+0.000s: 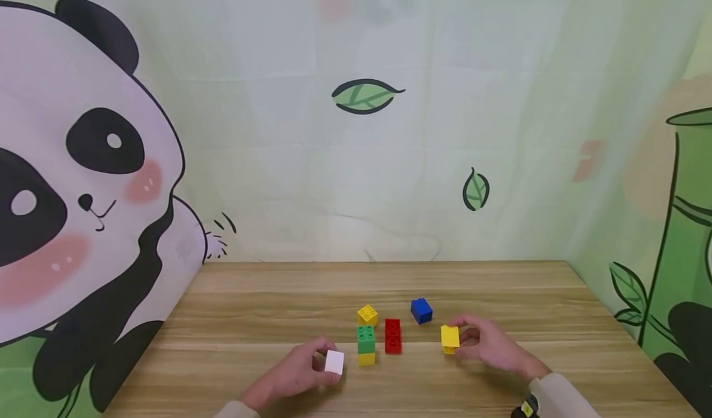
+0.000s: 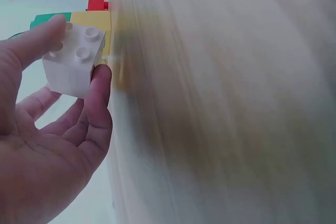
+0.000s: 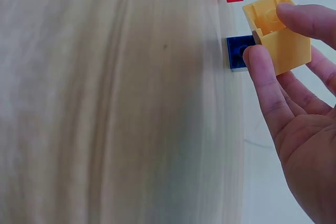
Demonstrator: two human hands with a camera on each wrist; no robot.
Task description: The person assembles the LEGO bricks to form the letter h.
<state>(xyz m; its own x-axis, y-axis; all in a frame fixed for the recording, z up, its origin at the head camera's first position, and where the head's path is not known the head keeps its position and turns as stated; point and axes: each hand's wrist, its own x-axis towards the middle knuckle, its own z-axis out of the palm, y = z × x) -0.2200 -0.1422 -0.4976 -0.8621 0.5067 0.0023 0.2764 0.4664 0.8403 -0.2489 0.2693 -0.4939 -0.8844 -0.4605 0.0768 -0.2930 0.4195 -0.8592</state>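
Observation:
My left hand [image 1: 297, 370] pinches a white toy building brick [image 1: 334, 362] between thumb and fingers. Its studs show in the left wrist view, on the white brick's [image 2: 79, 48] face under the thumb. On the other side, my right hand [image 1: 495, 345] grips a yellow brick [image 1: 450, 337] by its edges. The right wrist view shows the hollow underside of this yellow brick [image 3: 286, 51], thumb at its opening. Nearest the left hand stands a green brick [image 1: 366, 339] on top of a yellow one [image 1: 366, 359].
A red brick [image 1: 392, 336] lies studs up between the hands, right of the green and yellow stack. Behind the stack sits another yellow brick [image 1: 368, 315]. A blue brick [image 1: 421, 310] lies farther back, near the right hand. The wooden table [image 1: 250, 300] meets a printed cloth backdrop [image 1: 278, 177].

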